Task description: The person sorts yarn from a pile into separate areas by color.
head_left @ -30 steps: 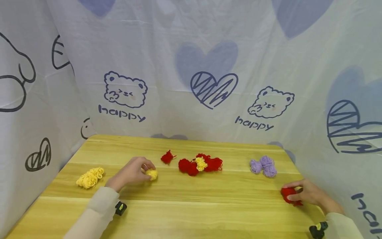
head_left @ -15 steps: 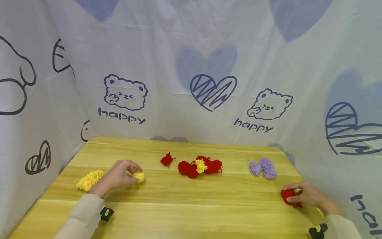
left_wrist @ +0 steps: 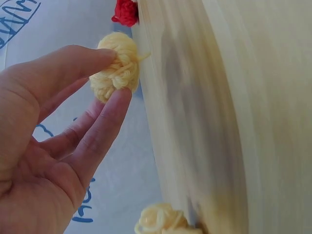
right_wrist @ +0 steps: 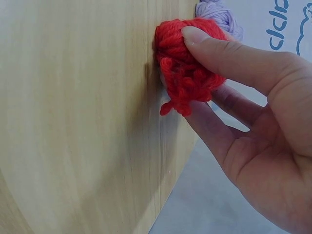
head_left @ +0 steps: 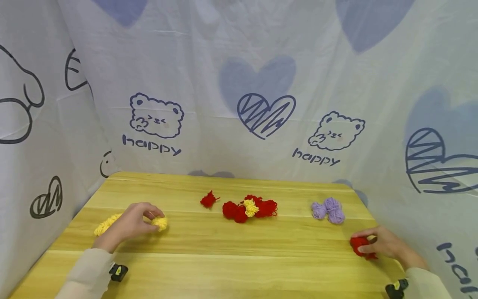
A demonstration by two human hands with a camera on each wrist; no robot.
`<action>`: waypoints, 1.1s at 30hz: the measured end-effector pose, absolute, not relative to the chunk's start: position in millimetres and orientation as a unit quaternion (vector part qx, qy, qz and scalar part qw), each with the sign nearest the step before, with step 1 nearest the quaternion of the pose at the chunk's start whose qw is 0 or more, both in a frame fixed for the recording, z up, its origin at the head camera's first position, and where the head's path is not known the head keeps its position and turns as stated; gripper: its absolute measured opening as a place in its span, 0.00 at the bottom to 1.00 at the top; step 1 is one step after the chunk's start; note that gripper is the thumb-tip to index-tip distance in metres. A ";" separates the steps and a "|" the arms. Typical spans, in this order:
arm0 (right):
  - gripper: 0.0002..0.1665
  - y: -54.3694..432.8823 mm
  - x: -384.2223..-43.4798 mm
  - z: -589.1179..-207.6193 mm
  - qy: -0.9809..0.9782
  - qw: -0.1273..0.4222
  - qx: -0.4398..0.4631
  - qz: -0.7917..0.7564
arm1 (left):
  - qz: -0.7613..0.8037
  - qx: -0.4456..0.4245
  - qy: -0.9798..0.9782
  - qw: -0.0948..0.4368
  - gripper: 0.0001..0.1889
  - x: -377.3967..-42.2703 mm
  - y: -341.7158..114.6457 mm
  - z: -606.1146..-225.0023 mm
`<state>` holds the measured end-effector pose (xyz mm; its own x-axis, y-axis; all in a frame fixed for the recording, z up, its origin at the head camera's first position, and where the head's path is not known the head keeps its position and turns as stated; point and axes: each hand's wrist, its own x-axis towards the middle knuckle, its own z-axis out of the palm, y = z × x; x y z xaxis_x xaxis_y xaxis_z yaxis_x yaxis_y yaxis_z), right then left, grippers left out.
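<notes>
My left hand (head_left: 130, 224) pinches a small yellow ball of yarn (left_wrist: 117, 66) between thumb and fingers, held over the left part of the table. Behind that hand lies a bigger yellow yarn bundle (head_left: 106, 225), partly covered by it in the head view. On the right side, my right hand (head_left: 390, 245) grips a red ball of yarn (right_wrist: 190, 53), its loose loops hanging below the thumb. Just beyond it are lilac yarn balls (head_left: 330, 209), whose edge also shows in the right wrist view.
Red yarn balls (head_left: 234, 211) and a yellow tuft (head_left: 250, 207) lie clustered mid-table with a looser red bundle (head_left: 267, 207). A small red piece of yarn (head_left: 208, 199) sits to their left. White printed curtains (head_left: 209, 145) hang behind and beside the wooden table (head_left: 224, 265).
My left hand has carried the small yellow ball leftward, toward the bigger yellow bundle, and now covers part of that bundle. My right hand stays in place with the red ball.
</notes>
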<state>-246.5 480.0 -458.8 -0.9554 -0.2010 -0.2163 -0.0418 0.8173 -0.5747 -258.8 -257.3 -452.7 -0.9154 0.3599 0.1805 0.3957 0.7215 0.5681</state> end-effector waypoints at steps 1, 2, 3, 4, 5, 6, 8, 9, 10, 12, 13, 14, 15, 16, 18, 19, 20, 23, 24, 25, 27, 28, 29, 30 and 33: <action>0.29 479.8 -246.4 -458.7 0.944 0.134 -0.065 -0.295 | -0.310 -0.203 -0.928 0.029 0.14 -258.0 -259.8 -452.9; 0.30 479.7 -246.5 -458.8 0.944 0.134 -0.066 -0.294 | -0.309 -0.203 -0.929 0.030 0.15 -257.2 -262.3 -453.2; 0.30 479.6 -246.6 -458.6 0.944 0.134 -0.066 -0.294 | -0.306 -0.202 -0.930 0.031 0.15 -256.3 -264.8 -453.5; 0.30 479.7 -246.8 -458.6 0.945 0.133 -0.065 -0.292 | -0.303 -0.202 -0.930 0.034 0.15 -255.5 -267.2 -453.8; 0.30 479.8 -246.9 -458.9 0.945 0.133 -0.063 -0.293 | -0.302 -0.200 -0.931 0.037 0.15 -254.7 -269.6 -453.8; 0.30 479.8 -247.1 -458.9 0.945 0.134 -0.063 -0.292 | -0.301 -0.200 -0.932 0.040 0.14 -254.0 -272.0 -453.9; 0.30 480.0 -247.4 -459.0 0.944 0.135 -0.066 -0.294 | -0.298 -0.198 -0.933 0.042 0.14 -252.5 -277.2 -453.5; 0.30 480.1 -247.4 -459.1 0.943 0.135 -0.068 -0.295 | -0.297 -0.195 -0.934 0.042 0.14 -251.6 -279.6 -453.1; 0.30 480.3 -247.6 -459.2 0.944 0.135 -0.072 -0.294 | -0.296 -0.192 -0.935 0.042 0.14 -250.8 -282.0 -452.5; 0.29 480.4 -247.8 -458.9 0.944 0.133 -0.079 -0.292 | -0.293 -0.188 -0.936 0.040 0.14 -249.1 -287.1 -451.2; 0.29 480.4 -247.8 -458.8 0.944 0.132 -0.078 -0.293 | -0.292 -0.185 -0.937 0.039 0.14 -247.9 -289.5 -450.4; 0.29 480.4 -247.8 -458.8 0.944 0.132 -0.077 -0.292 | -0.289 -0.181 -0.939 0.039 0.14 -246.7 -291.8 -449.9; 0.29 480.3 -247.8 -458.7 0.944 0.131 -0.076 -0.292 | -0.287 -0.180 -0.940 0.039 0.14 -245.6 -294.2 -449.1; 0.29 480.4 -247.8 -458.8 0.945 0.131 -0.076 -0.290 | -0.286 -0.178 -0.941 0.040 0.14 -244.4 -296.5 -448.3; 0.30 480.3 -247.8 -459.0 0.946 0.131 -0.070 -0.289 | -0.282 -0.175 -0.943 0.040 0.14 -242.7 -301.5 -446.8; 0.30 480.3 -247.7 -459.0 0.946 0.131 -0.065 -0.290 | -0.280 -0.174 -0.943 0.039 0.14 -242.1 -303.7 -445.9; 0.30 480.2 -247.7 -459.0 0.947 0.130 -0.064 -0.288 | -0.278 -0.172 -0.944 0.039 0.14 -241.4 -305.4 -445.0; 0.31 480.0 -247.8 -459.0 0.947 0.130 -0.060 -0.287 | -0.270 -0.169 -0.947 0.036 0.14 -240.6 -309.6 -442.7; 0.31 479.9 -247.7 -459.0 0.947 0.131 -0.059 -0.288 | -0.266 -0.167 -0.949 0.036 0.14 -240.3 -310.0 -442.1; 0.31 479.8 -247.7 -459.1 0.946 0.131 -0.058 -0.289 | -0.262 -0.165 -0.950 0.035 0.14 -240.1 -310.3 -441.6; 0.31 479.7 -247.6 -459.4 0.947 0.131 -0.058 -0.289 | -0.254 -0.164 -0.953 0.035 0.14 -240.3 -311.0 -440.8; 0.31 479.8 -247.6 -459.4 0.947 0.131 -0.059 -0.289 | -0.250 -0.163 -0.954 0.034 0.14 -240.3 -310.9 -440.7; 0.30 479.9 -247.5 -459.5 0.946 0.131 -0.060 -0.290 | -0.246 -0.162 -0.955 0.034 0.14 -240.4 -310.9 -440.8; 0.30 480.1 -247.5 -459.5 0.946 0.131 -0.061 -0.290 | -0.243 -0.162 -0.956 0.033 0.14 -240.6 -311.0 -440.9; 0.30 480.9 -247.2 -459.4 0.944 0.131 -0.066 -0.295 | -0.235 -0.164 -0.958 0.029 0.14 -241.4 -311.7 -442.0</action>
